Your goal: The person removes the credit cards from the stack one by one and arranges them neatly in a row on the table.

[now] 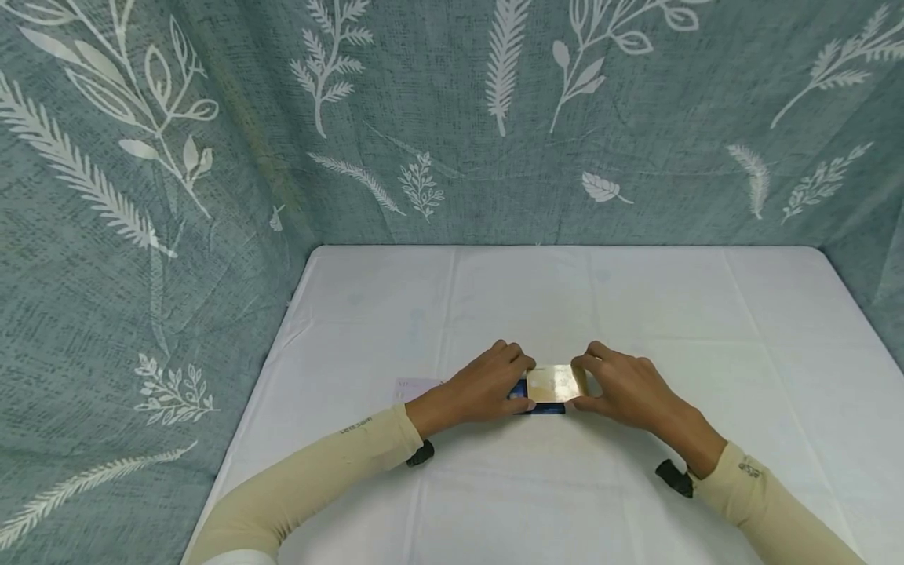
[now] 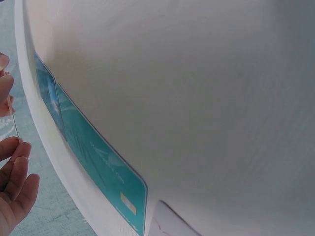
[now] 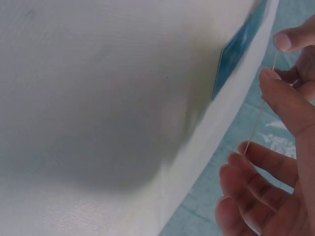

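A shiny gold card [image 1: 553, 384] is held up level between both hands. My left hand [image 1: 487, 384] pinches its left edge, and my right hand [image 1: 625, 384] pinches the right edge between thumb and fingers. From the right wrist, the card appears edge-on as a thin line [image 3: 256, 125], raised off the table. Under it lies a dark blue card [image 1: 547, 409], partly covered in the head view. Against that card's edge, a teal card [image 2: 101, 155] with a chip lies flat, hidden in the head view by my left hand.
A pale pinkish card [image 1: 413, 388] lies left of the other cards, partly behind the left wrist. White cloth covers the table [image 1: 523, 306]. A green leaf-patterned curtain [image 1: 452, 118] hangs along the back and sides.
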Demonstrator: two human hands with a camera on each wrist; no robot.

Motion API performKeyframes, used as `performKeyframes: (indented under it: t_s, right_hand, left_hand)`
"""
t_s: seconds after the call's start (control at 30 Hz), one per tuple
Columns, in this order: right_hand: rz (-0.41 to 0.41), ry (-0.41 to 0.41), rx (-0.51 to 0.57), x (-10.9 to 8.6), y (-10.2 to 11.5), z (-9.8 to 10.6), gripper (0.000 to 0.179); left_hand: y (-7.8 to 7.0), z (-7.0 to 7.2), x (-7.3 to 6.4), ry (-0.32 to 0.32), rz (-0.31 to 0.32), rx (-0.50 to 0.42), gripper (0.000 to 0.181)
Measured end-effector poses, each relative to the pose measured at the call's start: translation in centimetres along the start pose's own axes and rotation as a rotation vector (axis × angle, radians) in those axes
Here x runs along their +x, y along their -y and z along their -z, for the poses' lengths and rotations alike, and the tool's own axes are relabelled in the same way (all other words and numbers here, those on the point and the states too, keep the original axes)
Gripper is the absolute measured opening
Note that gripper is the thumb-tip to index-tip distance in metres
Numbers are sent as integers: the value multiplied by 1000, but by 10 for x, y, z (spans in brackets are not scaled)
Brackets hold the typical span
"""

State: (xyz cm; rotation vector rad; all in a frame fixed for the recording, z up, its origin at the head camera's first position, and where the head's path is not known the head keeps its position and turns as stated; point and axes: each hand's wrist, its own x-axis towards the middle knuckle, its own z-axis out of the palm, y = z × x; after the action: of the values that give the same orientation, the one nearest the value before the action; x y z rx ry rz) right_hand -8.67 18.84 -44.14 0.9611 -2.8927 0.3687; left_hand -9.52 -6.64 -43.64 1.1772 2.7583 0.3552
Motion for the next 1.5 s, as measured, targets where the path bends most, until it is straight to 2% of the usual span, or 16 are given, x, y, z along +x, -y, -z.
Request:
performKeyframes:
  t_s: [0.37, 0.73, 1.5]
  right_hand:
    - [-9, 9, 2, -4, -2, -3, 56]
    - [-14, 4, 18, -8, -3, -3, 56]
    - [-19, -14, -1, -17, -6, -2, 57]
  left_hand:
    - [-3, -3, 0, -4, -5, 33, 55]
    - [-4, -9, 1, -36, -29, 36, 52]
    - [-9, -14, 7, -7, -31, 54, 55]
